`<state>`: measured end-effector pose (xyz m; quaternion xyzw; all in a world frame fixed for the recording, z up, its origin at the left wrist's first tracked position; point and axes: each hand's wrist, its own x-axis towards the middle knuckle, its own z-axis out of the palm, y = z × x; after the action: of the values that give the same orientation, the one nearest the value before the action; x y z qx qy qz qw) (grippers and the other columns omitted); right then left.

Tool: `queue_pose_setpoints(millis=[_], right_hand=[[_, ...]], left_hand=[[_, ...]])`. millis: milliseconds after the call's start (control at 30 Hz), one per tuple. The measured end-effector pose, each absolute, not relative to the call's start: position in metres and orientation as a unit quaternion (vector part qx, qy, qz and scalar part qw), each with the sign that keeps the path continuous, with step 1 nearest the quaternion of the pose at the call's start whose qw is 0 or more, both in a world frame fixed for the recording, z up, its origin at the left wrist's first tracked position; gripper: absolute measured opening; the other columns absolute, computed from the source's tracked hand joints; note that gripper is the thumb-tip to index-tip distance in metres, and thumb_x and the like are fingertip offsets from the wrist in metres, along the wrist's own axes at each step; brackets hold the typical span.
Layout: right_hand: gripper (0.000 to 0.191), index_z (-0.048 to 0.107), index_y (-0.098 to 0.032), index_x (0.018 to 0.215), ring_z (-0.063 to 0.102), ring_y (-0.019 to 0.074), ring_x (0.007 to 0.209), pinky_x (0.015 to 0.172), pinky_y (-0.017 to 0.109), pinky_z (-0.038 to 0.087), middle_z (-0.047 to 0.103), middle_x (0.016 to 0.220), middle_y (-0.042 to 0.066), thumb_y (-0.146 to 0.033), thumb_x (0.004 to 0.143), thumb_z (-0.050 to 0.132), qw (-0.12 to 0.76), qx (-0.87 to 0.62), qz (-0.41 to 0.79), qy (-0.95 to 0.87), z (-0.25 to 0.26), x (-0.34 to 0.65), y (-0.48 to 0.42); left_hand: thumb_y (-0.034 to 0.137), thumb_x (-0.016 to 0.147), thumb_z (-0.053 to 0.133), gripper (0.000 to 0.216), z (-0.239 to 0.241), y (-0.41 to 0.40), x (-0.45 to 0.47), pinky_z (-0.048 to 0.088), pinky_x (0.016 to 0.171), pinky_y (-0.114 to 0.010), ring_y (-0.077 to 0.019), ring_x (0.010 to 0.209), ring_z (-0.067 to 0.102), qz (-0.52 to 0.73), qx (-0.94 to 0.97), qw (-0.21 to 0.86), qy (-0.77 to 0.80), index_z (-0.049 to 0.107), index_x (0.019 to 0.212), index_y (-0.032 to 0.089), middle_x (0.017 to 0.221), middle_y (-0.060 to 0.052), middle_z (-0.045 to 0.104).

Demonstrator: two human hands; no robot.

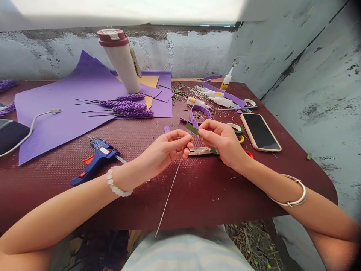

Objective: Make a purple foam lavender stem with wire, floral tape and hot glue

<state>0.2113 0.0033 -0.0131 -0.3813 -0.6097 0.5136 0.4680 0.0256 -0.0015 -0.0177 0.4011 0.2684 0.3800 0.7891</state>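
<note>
My left hand (167, 148) is closed in a pinch on a thin metal wire (168, 195) that slants down toward my lap. My right hand (222, 141) is closed too, pinching a strip of green floral tape (192, 128) at the wire's top end. The two hands almost touch above the dark red table (197, 195). Scissors (201, 151) lie on the table just beneath my hands, their red handle partly hidden by my right hand. A roll of green tape (236, 128) lies just behind my right hand.
A blue glue gun (96, 158) lies at left, finished purple flower stems (126, 107) on purple foam sheets (67, 109). A white tumbler (122, 60) stands behind. A phone (260, 131), glue bottles (220, 101), purple strips (197, 114) and wires are at right.
</note>
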Motion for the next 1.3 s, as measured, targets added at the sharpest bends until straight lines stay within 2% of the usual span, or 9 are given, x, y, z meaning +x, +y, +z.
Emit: queue_pose_setpoints(millis=[367, 467, 667, 833, 1067, 1300], right_hand=[[0.014, 0.052, -0.017, 0.069, 0.027, 0.0065, 0.050, 0.048, 0.025, 0.020, 0.037, 0.057, -0.006, -0.019, 0.082, 0.057, 0.461, -0.392, 0.503, -0.617, -0.013, 0.214, 0.004], [0.013, 0.053, -0.018, 0.070, 0.035, 0.0078, 0.052, 0.050, 0.025, 0.025, 0.042, 0.058, -0.005, -0.021, 0.082, 0.056, 0.450, -0.391, 0.485, -0.640, -0.010, 0.216, 0.004], [0.012, 0.060, -0.019, 0.089, 0.052, 0.0125, 0.072, 0.064, 0.026, 0.039, 0.059, 0.081, 0.000, -0.030, 0.085, 0.059, 0.402, -0.399, 0.428, -0.704, -0.004, 0.217, 0.005], [0.008, 0.060, -0.020, 0.095, 0.058, 0.0144, 0.090, 0.083, 0.029, 0.045, 0.061, 0.093, 0.001, -0.023, 0.087, 0.060, 0.445, -0.338, 0.455, -0.693, -0.005, 0.215, 0.003], [0.013, 0.066, -0.022, 0.089, 0.059, 0.0179, 0.097, 0.093, 0.036, 0.045, 0.062, 0.096, 0.004, -0.012, 0.086, 0.058, 0.502, -0.333, 0.283, -0.747, 0.000, 0.215, -0.005], [0.017, 0.070, -0.021, 0.089, 0.061, 0.0183, 0.094, 0.087, 0.038, 0.049, 0.064, 0.096, 0.005, -0.009, 0.082, 0.060, 0.501, -0.315, 0.217, -0.776, -0.001, 0.216, -0.005]], left_hand=[[0.020, 0.085, 0.067, 0.008, -0.017, 0.000, 0.025, 0.046, 0.058, -0.012, -0.0015, 0.058, 0.057, 0.389, 0.397, 0.783, 0.280, 0.063, 0.085, 0.013, 0.074, 0.003, 0.063], [0.019, 0.085, 0.067, 0.007, -0.017, 0.000, 0.025, 0.047, 0.059, -0.012, -0.0016, 0.058, 0.058, 0.389, 0.397, 0.783, 0.279, 0.063, 0.084, 0.013, 0.073, 0.003, 0.063], [0.020, 0.085, 0.066, 0.008, -0.016, -0.003, 0.027, 0.046, 0.058, -0.012, -0.0022, 0.058, 0.058, 0.383, 0.409, 0.779, 0.280, 0.064, 0.082, 0.013, 0.071, 0.003, 0.064], [0.020, 0.085, 0.066, 0.010, -0.010, -0.012, 0.029, 0.049, 0.058, -0.015, -0.0044, 0.058, 0.060, 0.388, 0.466, 0.738, 0.296, 0.063, 0.080, 0.013, 0.070, 0.002, 0.066], [0.022, 0.085, 0.066, 0.012, -0.003, -0.023, 0.032, 0.051, 0.058, -0.018, -0.0072, 0.058, 0.061, 0.407, 0.539, 0.664, 0.321, 0.063, 0.080, 0.012, 0.070, 0.000, 0.066], [0.026, 0.083, 0.068, 0.015, -0.006, -0.020, 0.030, 0.051, 0.058, -0.019, -0.0075, 0.058, 0.061, 0.408, 0.519, 0.676, 0.329, 0.064, 0.082, 0.012, 0.070, 0.000, 0.066]])
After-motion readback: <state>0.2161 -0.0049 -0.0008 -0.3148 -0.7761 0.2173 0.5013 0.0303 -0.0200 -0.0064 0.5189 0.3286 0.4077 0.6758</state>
